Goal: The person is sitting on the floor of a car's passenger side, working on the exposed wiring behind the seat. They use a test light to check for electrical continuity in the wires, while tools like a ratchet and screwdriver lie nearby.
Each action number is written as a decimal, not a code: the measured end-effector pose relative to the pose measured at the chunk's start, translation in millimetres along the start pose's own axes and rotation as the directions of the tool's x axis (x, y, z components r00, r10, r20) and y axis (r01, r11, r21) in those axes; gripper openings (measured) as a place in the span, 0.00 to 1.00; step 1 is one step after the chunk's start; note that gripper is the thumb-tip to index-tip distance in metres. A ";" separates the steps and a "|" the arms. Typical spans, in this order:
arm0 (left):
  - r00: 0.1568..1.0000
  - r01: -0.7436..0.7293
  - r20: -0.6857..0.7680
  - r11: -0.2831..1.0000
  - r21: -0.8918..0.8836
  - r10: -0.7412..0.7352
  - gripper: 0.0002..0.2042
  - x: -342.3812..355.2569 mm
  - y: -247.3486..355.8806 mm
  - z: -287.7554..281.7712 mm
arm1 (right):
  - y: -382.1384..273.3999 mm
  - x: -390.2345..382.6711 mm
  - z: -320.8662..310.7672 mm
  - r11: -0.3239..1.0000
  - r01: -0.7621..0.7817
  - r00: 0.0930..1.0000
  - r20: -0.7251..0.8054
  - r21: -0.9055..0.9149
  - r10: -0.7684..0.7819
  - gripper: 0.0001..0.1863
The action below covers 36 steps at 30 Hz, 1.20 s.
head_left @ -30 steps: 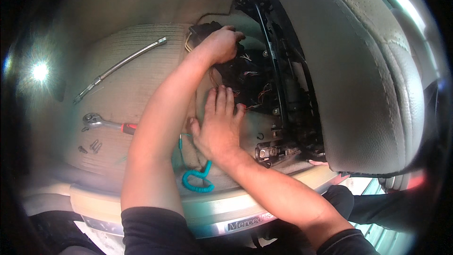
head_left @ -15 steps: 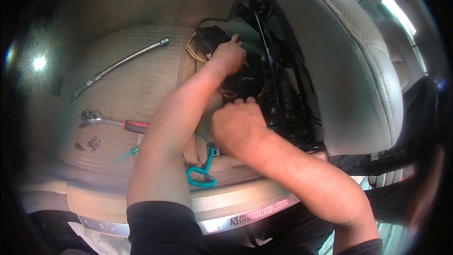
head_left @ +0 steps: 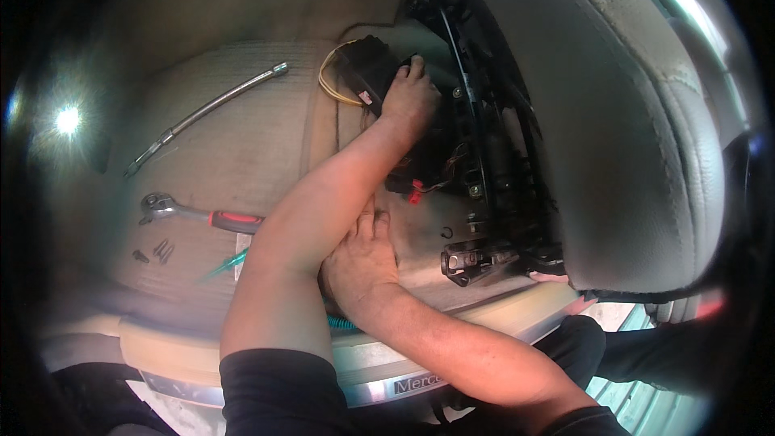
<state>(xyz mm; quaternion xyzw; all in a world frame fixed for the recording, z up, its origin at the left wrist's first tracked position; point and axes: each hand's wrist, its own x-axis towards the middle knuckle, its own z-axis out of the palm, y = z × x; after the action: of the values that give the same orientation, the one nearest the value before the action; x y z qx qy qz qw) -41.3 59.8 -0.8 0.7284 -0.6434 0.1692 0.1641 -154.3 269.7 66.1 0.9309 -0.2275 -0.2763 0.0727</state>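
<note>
At the far middle, beside the seat frame, my left hand (head_left: 410, 97) is closed over the right side of a black plastic box (head_left: 370, 69) with pale yellow wires (head_left: 325, 81). The thumb and palm side are hidden. A red connector (head_left: 416, 191) and thin wires hang near the box's lower end. Nearer to me, my right hand (head_left: 361, 262) lies back up on the carpet, against my left forearm. Its fingers are stretched forward, partly hidden behind that forearm; nothing shows in them. A teal coiled cord (head_left: 341, 323) peeks out below it, and a teal pointed probe (head_left: 232, 262) lies left of my forearm.
Tilted back at right is a grey seat (head_left: 630, 129), its black metal rails (head_left: 476, 186) exposed. On the carpet at left are a ratchet (head_left: 190, 211) with a red-and-black handle, a long chrome extension bar (head_left: 206, 117) and several bolts (head_left: 161, 250). The door sill (head_left: 363, 359) runs along the front.
My right hand has moved left and toward me, away from the wires, onto the carpet by my left forearm. The red connector has come into sight. My left hand stays at the box, slightly shifted.
</note>
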 end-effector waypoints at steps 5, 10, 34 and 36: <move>0.995 0.092 -0.044 0.981 0.168 -0.085 0.18 2.3 19.4 12.4 | 13.8 2.8 6.6 0.986 0.061 0.989 0.125 0.154 -0.081 0.36; 0.988 0.148 0.036 0.982 0.119 -0.153 0.16 11.9 26.6 11.8 | 31.4 -1.8 8.7 0.967 0.122 0.975 0.156 0.222 -0.159 0.35; 0.983 0.072 0.157 0.990 0.118 -0.090 0.18 4.6 22.7 -3.6 | 28.7 5.6 20.5 0.960 0.132 0.983 0.095 0.248 -0.160 0.39; 0.998 -0.006 0.063 0.986 0.164 -0.004 0.18 3.4 18.0 5.9 | 28.5 6.2 14.7 0.970 0.139 0.975 0.145 0.198 -0.169 0.40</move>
<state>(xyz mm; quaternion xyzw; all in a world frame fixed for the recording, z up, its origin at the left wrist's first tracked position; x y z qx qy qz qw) -58.5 52.0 -4.1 0.7441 -0.6325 0.1986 0.0833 -168.7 241.4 58.3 0.9231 -0.1845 -0.3330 -0.0552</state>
